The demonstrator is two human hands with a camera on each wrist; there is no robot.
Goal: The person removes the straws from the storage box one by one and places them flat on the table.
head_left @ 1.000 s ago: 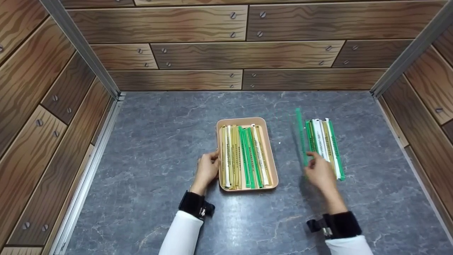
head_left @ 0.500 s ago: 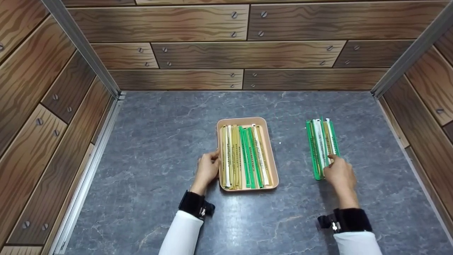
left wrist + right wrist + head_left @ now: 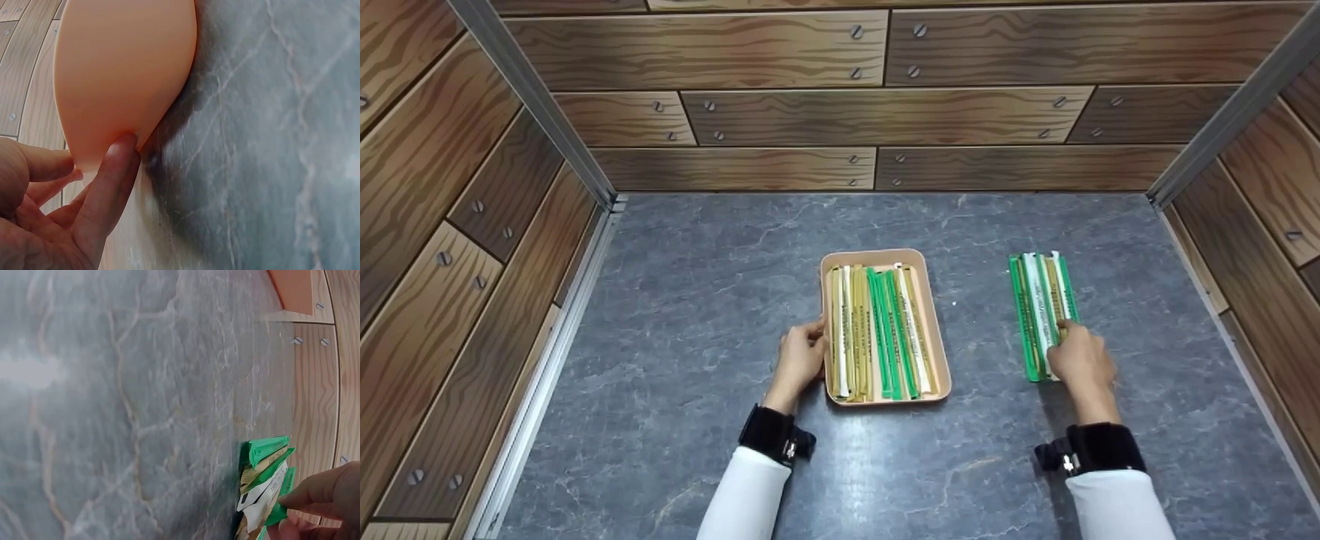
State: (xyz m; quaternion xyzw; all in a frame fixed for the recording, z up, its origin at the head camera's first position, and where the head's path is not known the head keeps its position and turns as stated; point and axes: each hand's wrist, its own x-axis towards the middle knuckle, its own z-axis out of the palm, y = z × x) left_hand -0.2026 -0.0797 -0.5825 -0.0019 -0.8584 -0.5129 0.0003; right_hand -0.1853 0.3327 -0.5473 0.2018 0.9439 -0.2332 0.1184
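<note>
On the left stands a peach-coloured tray (image 3: 870, 256), holding a row of long wrapped straws in gold, white and green. My left hand (image 3: 801, 354) pinches its left side, thumb and fingers on the outer wall and edge, as the left wrist view shows. To the right, a second bundle of green, gold and white wrapped straws (image 3: 1024, 307) lies on the table. Over the near end of that bundle, my right hand (image 3: 1082, 364) pinches the end of a green wrapped straw (image 3: 277, 514) between thumb and forefinger. This straw rests along the top of the bundle.
The dark grey marbled tabletop (image 3: 697, 300) surrounds both groups. Wood-patterned panels (image 3: 780, 116) rise at the back and both sides, with metal frame bars (image 3: 540, 112) at the corners. A small white speck (image 3: 954, 303) lies between tray and bundle.
My right hand moved right with the green straw, from the bundle's left side to over it, and the straw now lies down among the others. The left hand and tray stayed put.
</note>
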